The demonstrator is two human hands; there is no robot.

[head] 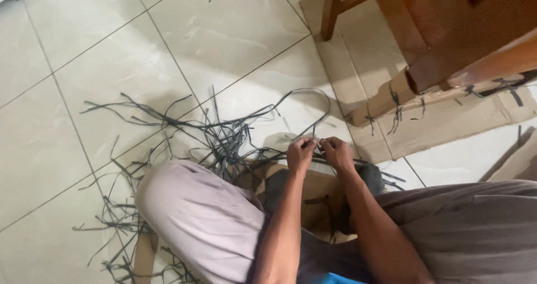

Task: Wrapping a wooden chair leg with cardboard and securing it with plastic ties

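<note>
Grey strips (184, 124), thin and flat like plastic banding, lie scattered all over the pale floor tiles (72, 94) in the head view, and right at the middle of it the two hands come together. The left hand (300, 154) and the right hand (338, 152) sit almost knuckle to knuckle, fingers curled in, each pinching the same stretch of one long strip (313, 96) that loops up and away in a wide arc before dropping back toward the fingertips. Whether they are knotting, folding or joining two ends is too small to tell here. Under the forearms, between the bent knees, sits a piece of brown cardboard (313, 189) with something dark on it, mostly hidden. As a judgement, the work looks early or midway: only this one strip is in hand, while the big tangle to the left, running from in front of the knee down to the bottom edge, lies loose and unsorted. Nothing that looks like a finished piece shows clearly. Off to the upper right stands wooden furniture (447, 26) with its leg on a flattened cardboard sheet (447, 127), and a few short strips hang tied or draped around a cardboard-wrapped part there; how those relate to the strip being handled I cannot tell.
</note>
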